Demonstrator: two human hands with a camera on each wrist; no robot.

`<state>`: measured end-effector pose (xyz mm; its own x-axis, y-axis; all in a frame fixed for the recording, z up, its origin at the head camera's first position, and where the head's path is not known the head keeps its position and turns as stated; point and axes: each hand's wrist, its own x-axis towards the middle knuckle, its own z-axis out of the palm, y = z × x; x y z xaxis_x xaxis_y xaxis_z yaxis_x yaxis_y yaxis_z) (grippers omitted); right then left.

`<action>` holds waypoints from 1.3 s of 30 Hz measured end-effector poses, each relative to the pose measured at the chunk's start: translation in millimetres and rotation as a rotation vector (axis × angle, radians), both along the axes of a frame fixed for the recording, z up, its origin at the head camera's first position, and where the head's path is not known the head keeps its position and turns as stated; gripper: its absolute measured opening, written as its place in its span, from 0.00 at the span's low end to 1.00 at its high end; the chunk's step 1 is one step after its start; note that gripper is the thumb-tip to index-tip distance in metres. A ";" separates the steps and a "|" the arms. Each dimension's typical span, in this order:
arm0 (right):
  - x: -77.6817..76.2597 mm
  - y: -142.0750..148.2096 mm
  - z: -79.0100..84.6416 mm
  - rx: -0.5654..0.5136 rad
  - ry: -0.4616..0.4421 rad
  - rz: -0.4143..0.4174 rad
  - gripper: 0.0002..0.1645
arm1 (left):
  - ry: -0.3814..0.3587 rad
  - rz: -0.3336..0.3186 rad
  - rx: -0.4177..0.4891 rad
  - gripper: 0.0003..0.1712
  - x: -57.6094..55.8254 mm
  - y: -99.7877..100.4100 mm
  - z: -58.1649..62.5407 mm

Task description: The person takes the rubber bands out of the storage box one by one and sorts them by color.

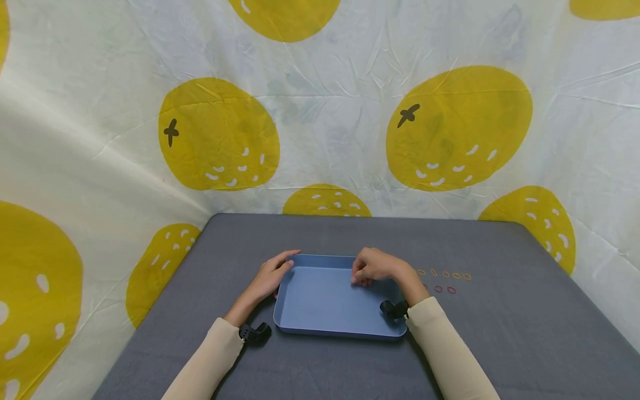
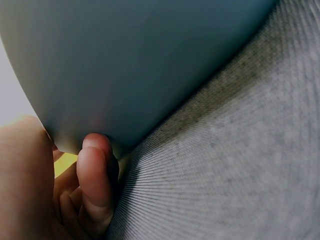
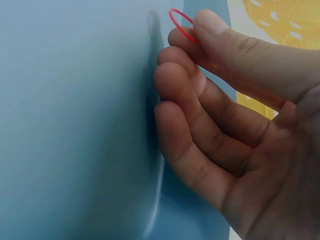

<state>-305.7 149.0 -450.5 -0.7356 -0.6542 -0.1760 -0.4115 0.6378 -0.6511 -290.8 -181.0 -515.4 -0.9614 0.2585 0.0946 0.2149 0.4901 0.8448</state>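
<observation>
A shallow blue tray [image 1: 325, 300] lies on the grey table. My left hand [image 1: 270, 275] holds its far left corner, thumb at the rim; in the left wrist view, curled fingers [image 2: 95, 175] lie against the tray's outer wall [image 2: 125, 65]. Over the right part of the tray is my right hand [image 1: 372, 266]. Between its thumb and index finger it pinches a thin red rubber band [image 3: 176, 22], seen as a small loop in the right wrist view. The other fingers curl close over the tray's floor [image 3: 75, 125].
Right of the tray, several yellow and orange rubber bands [image 1: 456, 275] form a row on the table [image 1: 500, 333]. Nearer to me lies a shorter row of red rubber bands [image 1: 451, 290], partly hidden by my right wrist. A curtain [image 1: 330, 133] with yellow fruit prints hangs behind the table.
</observation>
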 end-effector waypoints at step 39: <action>0.2 -3.3 5.6 -0.064 -0.004 -0.012 0.05 | -0.005 0.020 -0.007 0.21 0.5 1.7 1.6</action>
